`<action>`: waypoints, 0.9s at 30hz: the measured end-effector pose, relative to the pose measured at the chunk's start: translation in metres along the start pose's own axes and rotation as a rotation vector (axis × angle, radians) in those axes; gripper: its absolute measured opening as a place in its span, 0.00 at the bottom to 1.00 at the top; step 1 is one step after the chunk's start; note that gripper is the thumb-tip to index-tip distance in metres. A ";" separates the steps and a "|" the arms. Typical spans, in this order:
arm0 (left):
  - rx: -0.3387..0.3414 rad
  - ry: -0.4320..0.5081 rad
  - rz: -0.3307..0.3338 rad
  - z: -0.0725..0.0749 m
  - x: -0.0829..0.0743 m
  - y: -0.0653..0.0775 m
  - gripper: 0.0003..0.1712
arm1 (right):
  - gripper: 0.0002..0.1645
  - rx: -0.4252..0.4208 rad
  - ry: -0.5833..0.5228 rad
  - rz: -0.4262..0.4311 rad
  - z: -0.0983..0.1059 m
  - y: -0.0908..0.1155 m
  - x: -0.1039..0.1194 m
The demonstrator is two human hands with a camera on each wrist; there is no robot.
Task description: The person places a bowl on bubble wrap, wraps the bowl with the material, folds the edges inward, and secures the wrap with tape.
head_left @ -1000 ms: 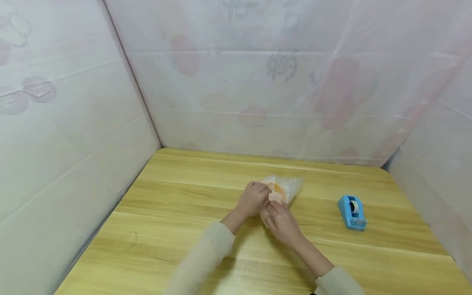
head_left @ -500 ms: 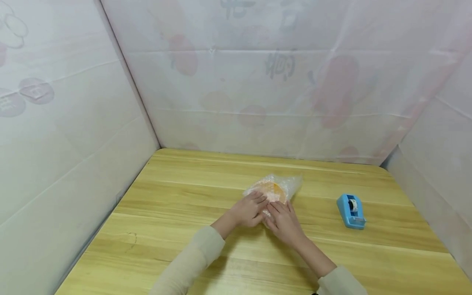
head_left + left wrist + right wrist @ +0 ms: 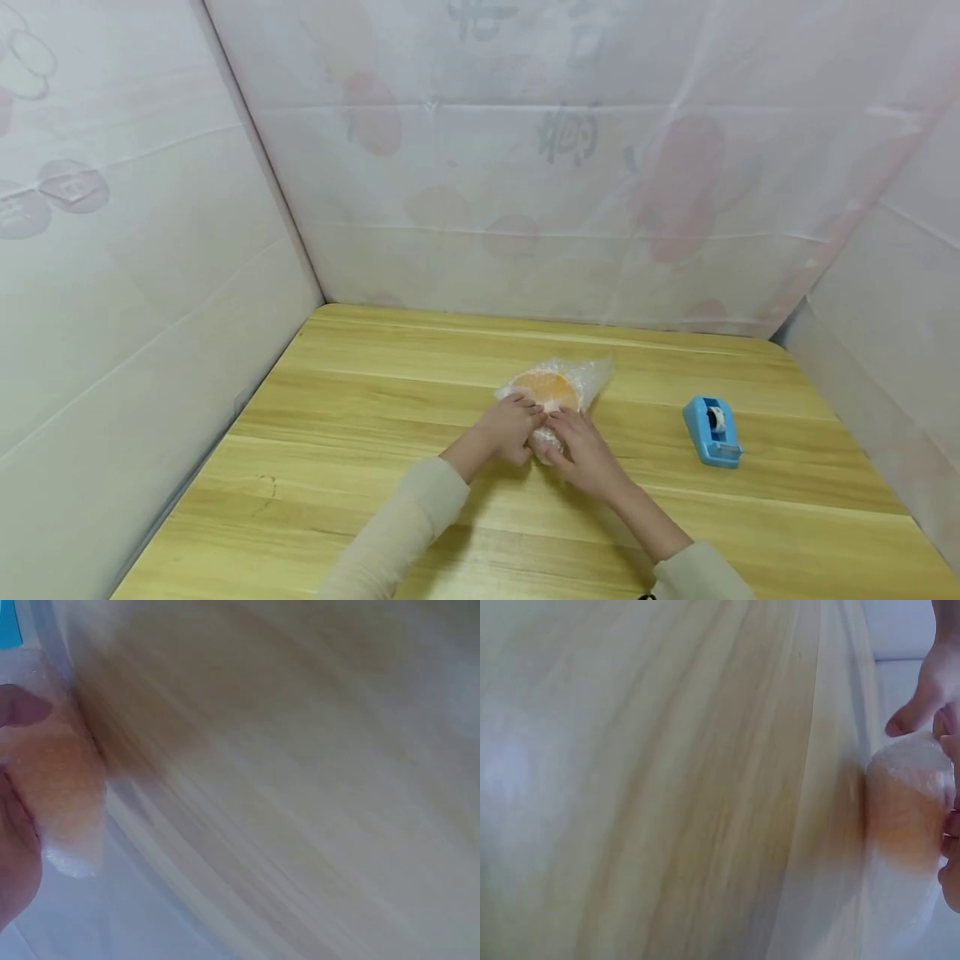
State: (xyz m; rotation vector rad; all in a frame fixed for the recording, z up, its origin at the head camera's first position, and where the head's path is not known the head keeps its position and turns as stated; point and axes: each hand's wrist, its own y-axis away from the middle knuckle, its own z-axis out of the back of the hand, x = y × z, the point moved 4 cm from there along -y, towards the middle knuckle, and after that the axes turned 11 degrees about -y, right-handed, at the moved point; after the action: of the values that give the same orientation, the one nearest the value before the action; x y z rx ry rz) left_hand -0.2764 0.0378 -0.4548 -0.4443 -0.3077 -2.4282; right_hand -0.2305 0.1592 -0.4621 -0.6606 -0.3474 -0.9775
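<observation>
On the wooden table (image 3: 337,467) lies a bubble-wrapped bundle (image 3: 592,379), a rounded orange thing showing through the clear wrap. My left hand (image 3: 508,427) rests its fingers on the near left part of the wrap. From the right, my right hand (image 3: 588,454) lays its fingers on the same part, so the fingertips of both hands nearly meet on top. In the left wrist view the orange of the bundle (image 3: 60,780) shows beside the fingers. The right wrist view has the wrapped bundle (image 3: 907,817) at the right edge, with my left thumb near its end.
A blue tape dispenser (image 3: 712,432) with a roll of tape stands to the right of the bundle. Pale printed cloth walls (image 3: 465,192) enclose the table at the back and both sides.
My left hand has drawn back toward me from the top of the bundle to its near side, uncovering more orange. My right hand has stayed about the same place. The dispenser has not moved.
</observation>
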 end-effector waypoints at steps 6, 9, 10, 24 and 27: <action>-0.001 -0.085 -0.014 0.003 -0.002 -0.004 0.30 | 0.25 -0.171 -0.261 -0.137 0.012 0.002 -0.018; 0.001 -0.141 -0.033 0.004 -0.003 -0.006 0.23 | 0.29 -0.245 -0.484 -0.371 0.019 0.001 -0.037; 0.010 -0.153 -0.039 0.005 -0.003 -0.007 0.22 | 0.31 -0.261 -0.556 -0.450 0.021 0.001 -0.044; 0.066 -0.157 -0.077 0.012 -0.004 -0.003 0.19 | 0.41 -0.233 -1.144 -0.793 0.032 -0.009 -0.088; 0.069 -0.150 -0.097 0.014 -0.007 0.000 0.19 | 0.41 -0.258 -1.209 -0.817 0.031 -0.011 -0.089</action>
State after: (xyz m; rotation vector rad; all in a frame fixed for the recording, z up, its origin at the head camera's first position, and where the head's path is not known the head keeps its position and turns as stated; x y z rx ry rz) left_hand -0.2679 0.0463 -0.4442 -0.5940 -0.4864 -2.4745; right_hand -0.2866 0.2334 -0.4836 -1.3670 -1.6711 -1.2993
